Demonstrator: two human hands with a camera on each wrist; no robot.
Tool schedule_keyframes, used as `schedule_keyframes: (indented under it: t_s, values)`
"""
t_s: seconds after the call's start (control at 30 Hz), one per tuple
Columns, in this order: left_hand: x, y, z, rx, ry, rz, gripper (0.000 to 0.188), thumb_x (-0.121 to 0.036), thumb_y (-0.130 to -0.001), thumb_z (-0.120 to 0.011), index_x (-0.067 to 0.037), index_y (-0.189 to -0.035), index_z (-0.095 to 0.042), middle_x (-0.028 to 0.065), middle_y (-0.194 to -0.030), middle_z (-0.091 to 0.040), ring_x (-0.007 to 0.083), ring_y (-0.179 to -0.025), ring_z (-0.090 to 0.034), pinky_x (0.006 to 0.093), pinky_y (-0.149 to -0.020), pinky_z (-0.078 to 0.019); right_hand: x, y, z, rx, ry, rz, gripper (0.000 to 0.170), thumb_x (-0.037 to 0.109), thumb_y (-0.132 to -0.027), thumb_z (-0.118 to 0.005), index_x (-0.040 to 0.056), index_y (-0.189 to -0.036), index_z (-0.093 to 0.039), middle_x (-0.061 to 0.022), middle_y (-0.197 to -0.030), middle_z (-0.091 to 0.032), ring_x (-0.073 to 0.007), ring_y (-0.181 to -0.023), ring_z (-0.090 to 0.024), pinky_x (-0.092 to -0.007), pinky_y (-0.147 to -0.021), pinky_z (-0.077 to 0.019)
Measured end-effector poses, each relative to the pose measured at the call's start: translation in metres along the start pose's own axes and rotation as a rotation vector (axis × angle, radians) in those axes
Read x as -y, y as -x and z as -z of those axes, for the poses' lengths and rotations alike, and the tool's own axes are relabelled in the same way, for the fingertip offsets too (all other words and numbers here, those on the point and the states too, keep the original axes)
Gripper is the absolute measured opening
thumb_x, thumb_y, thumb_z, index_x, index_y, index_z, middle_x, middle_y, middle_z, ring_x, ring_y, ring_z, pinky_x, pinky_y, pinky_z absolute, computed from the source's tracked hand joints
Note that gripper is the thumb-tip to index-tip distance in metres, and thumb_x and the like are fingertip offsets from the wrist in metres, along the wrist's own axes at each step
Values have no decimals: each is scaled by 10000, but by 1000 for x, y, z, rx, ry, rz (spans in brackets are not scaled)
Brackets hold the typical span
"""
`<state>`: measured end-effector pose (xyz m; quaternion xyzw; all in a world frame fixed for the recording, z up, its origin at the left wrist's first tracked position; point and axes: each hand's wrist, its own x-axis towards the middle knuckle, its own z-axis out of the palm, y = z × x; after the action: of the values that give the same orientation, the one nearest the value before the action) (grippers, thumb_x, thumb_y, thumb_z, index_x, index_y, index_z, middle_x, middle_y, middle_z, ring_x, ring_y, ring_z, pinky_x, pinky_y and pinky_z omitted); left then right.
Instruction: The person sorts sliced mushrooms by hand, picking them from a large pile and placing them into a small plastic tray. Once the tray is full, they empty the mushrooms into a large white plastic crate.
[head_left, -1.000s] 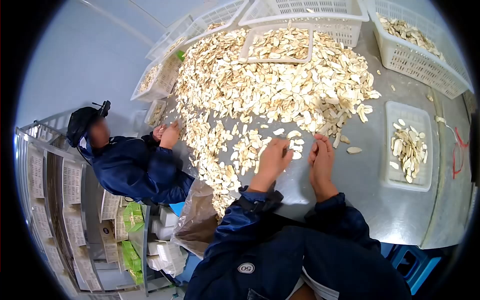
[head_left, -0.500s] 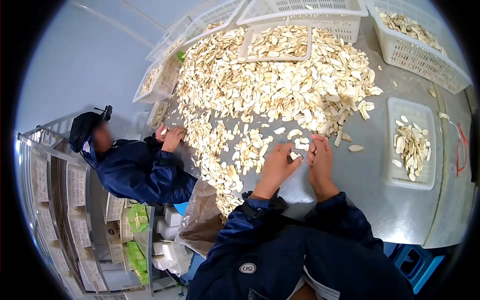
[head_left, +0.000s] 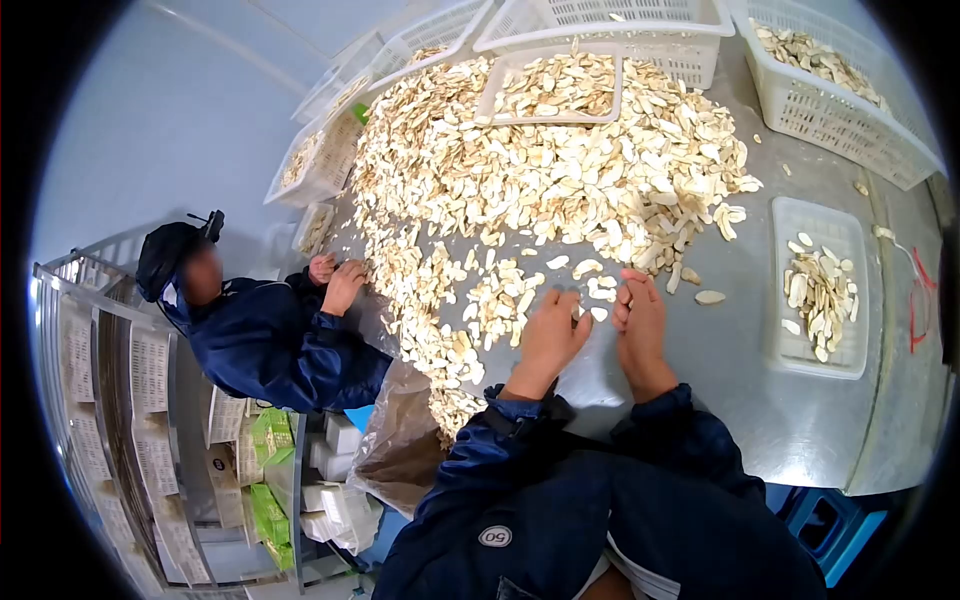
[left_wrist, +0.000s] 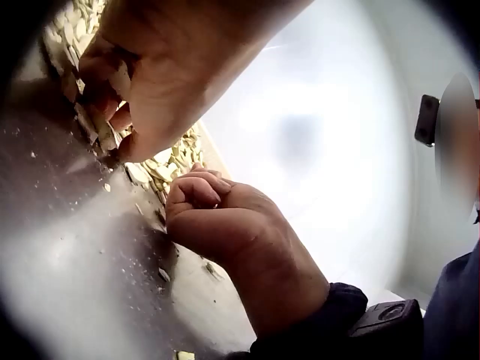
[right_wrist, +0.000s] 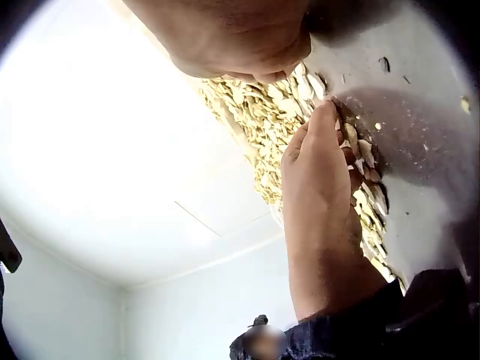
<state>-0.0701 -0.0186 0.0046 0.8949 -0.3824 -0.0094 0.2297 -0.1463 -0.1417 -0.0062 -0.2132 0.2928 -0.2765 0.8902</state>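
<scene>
Pale, flat dried slices (head_left: 560, 150), some browner at the edges, form a broad heap on the metal table (head_left: 720, 410). My left hand (head_left: 548, 342) is low over the table beside a small cluster of slices (head_left: 500, 300). In the left wrist view its curled fingers hold several slices (left_wrist: 94, 124). My right hand (head_left: 642, 330) is just to the right with its fingers curled in; no slice shows in it in the left wrist view, where its palm is hidden. A few loose slices (head_left: 587, 268) lie between and beyond the hands.
A shallow white tray (head_left: 818, 372) with some slices stands on the right. White perforated baskets (head_left: 840, 130) line the back, and a filled tray (head_left: 550, 120) sits on the heap. At left another person (head_left: 270, 340) works; a plastic bag (head_left: 400, 430) hangs at the table edge.
My left hand has moved slightly right, and a slice by its thumb now lies on the table between the hands. The right hand has barely moved. The other person's hands shifted a little.
</scene>
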Motion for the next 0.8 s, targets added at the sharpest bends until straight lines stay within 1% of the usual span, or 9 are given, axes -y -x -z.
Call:
schedule_keyframes:
  t_s: [0.07, 0.17, 0.27, 0.37, 0.47, 0.57, 0.67, 0.77, 0.8]
  values:
    - [0, 0, 1, 0, -34, -2, 276, -207, -831, -682, -73, -1070, -645, 147, -919, -608, 340, -789, -643, 458, -681, -526, 0, -1, 2, 13, -1, 3, 129, 98, -963, -511, 78, -1057, -598, 43, -703, -490, -40, -505, -353, -215, -447, -245]
    - [3, 1, 8, -5, -102, 12, 245, -185, -822, -660, -79, -1043, -658, 152, -922, -621, 364, -785, -645, 465, -687, -534, -1, 0, 0, -3, 6, -1, 131, 97, -963, -508, 79, -1057, -598, 45, -704, -490, -39, -509, -354, -214, -449, -244]
    - [7, 1, 13, -16, -159, 69, 206, -174, -824, -654, -74, -1003, -673, 148, -904, -631, 379, -760, -644, 461, -674, -536, -1, 0, 0, -4, 4, -6, 130, 97, -964, -509, 79, -1058, -598, 46, -705, -491, -38, -510, -351, -214, -450, -242]
    - [20, 2, 11, -59, -140, 75, 182, -193, -842, -659, -67, -972, -681, 144, -885, -639, 379, -737, -646, 462, -656, -533, -1, -1, 0, -8, 5, -18, 130, 99, -965, -516, 78, -1065, -596, 46, -707, -491, -38, -510, -348, -212, -451, -240]
    - [23, 4, 11, -73, -72, 62, 192, -212, -860, -667, -65, -982, -681, 147, -873, -638, 365, -744, -647, 457, -662, -527, -4, -2, 2, 0, -14, -12, 132, 100, -963, -523, 75, -1071, -594, 44, -709, -491, -39, -511, -348, -211, -451, -240]
    - [13, 7, 19, -28, -31, 36, 208, -228, -871, -677, -59, -991, -679, 147, -851, -633, 356, -746, -646, 447, -667, -518, -3, 1, -1, -3, -25, -15, 138, 97, -961, -524, 68, -1076, -593, 40, -710, -490, -41, -513, -350, -211, -449, -241]
    - [13, 5, 17, 65, 12, 40, 217, -221, -866, -685, -58, -1010, -680, 155, -842, -630, 356, -751, -642, 444, -675, -513, -4, 1, -1, 11, -11, -20, 142, 99, -960, -526, 64, -1080, -592, 38, -710, -491, -44, -518, -357, -210, -449, -243]
    - [18, 8, 5, 35, 36, -90, 228, -213, -875, -676, -57, -1041, -678, 134, -804, -605, 295, -710, -640, 412, -655, -509, -5, -1, 1, 26, 22, -35, 154, 106, -959, -530, 61, -1092, -593, 37, -712, -491, -45, -526, -363, -210, -456, -249]
    - [16, 9, 3, 25, 156, -39, 235, -204, -881, -662, -55, -1062, -673, 122, -796, -606, 279, -690, -633, 395, -630, -503, -5, -2, 3, 29, 33, -40, 160, 108, -958, -531, 60, -1097, -595, 37, -713, -491, -46, -529, -364, -210, -459, -251]
